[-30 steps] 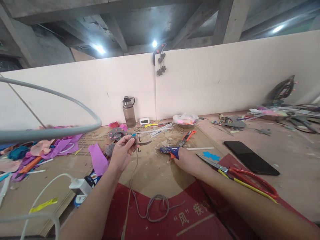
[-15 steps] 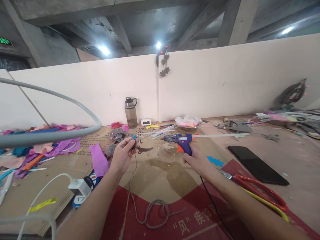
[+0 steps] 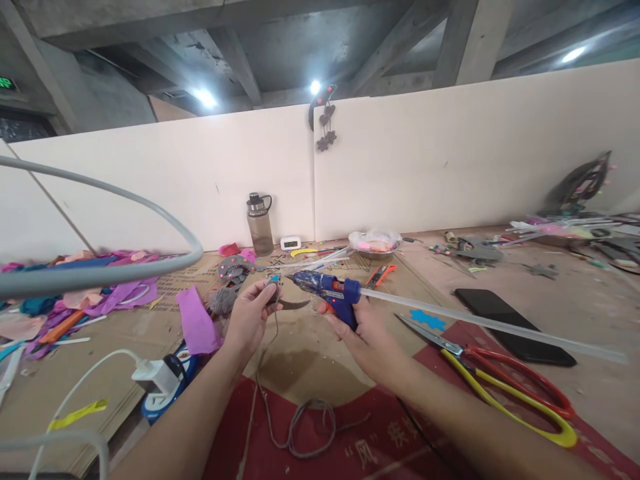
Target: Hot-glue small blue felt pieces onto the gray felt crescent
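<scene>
My left hand (image 3: 253, 313) pinches a dark grey curved piece (image 3: 293, 305) with a small blue bit (image 3: 275, 278) at its upper edge. Grey cord (image 3: 313, 453) hangs from these fingers and lies looped on the red part of the cardboard. My right hand (image 3: 357, 333) is wrapped round the grip of a blue hot glue gun (image 3: 343, 297). Its nozzle points left, a short way from the blue bit, and a long clear glue stick (image 3: 490, 323) sticks out of its back. A ball of grey yarn (image 3: 223, 301) sits just left of my left hand.
Red and yellow scissors (image 3: 520, 393), a blue cutout (image 3: 427, 319) and a black phone (image 3: 510, 327) lie at the right. An orange cutter (image 3: 383, 275) is behind the gun. Felt scraps (image 3: 125, 287) and a power strip (image 3: 167, 390) are at the left; a bottle (image 3: 260, 230) stands at the back.
The glue gun in my right hand has moved left and nearer, so its nozzle is close to my left hand. The orange cutter and the scissors' blades now show more fully.
</scene>
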Demonstrator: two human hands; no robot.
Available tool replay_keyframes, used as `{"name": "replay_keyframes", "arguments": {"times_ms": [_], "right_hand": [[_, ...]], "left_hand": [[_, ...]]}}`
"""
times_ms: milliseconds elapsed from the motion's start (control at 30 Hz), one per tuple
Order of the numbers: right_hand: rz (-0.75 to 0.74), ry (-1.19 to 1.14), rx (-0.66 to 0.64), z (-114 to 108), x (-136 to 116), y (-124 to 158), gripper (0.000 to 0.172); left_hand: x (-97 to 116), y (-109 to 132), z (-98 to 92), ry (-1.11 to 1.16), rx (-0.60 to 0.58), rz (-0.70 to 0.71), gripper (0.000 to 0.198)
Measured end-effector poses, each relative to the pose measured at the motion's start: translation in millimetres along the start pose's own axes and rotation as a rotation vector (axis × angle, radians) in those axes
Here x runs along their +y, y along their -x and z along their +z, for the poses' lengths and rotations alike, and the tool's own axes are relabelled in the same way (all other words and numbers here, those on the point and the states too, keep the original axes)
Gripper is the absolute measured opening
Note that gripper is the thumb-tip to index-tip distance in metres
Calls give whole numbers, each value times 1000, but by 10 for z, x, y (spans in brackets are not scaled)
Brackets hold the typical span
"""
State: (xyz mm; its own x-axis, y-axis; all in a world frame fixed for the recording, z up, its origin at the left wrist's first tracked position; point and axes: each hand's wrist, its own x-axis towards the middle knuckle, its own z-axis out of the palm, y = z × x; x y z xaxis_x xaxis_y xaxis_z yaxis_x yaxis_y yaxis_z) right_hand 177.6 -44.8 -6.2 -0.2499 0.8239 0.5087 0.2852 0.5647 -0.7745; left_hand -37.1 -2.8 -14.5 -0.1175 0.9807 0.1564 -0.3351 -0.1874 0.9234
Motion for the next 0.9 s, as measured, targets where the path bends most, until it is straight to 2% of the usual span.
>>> {"name": "replay_keyframes", "arguments": {"times_ms": [267, 500, 900], "right_hand": [[-17, 71, -8, 46, 68, 28, 22], [-29, 93, -2, 33, 49, 37, 18], [3, 105, -34, 23, 59, 51, 23]], "left_hand": [[12, 39, 44, 11, -23, -6, 19], [25, 71, 67, 32, -97, -14, 15], [46, 79, 99, 51, -76, -21, 20]]}}
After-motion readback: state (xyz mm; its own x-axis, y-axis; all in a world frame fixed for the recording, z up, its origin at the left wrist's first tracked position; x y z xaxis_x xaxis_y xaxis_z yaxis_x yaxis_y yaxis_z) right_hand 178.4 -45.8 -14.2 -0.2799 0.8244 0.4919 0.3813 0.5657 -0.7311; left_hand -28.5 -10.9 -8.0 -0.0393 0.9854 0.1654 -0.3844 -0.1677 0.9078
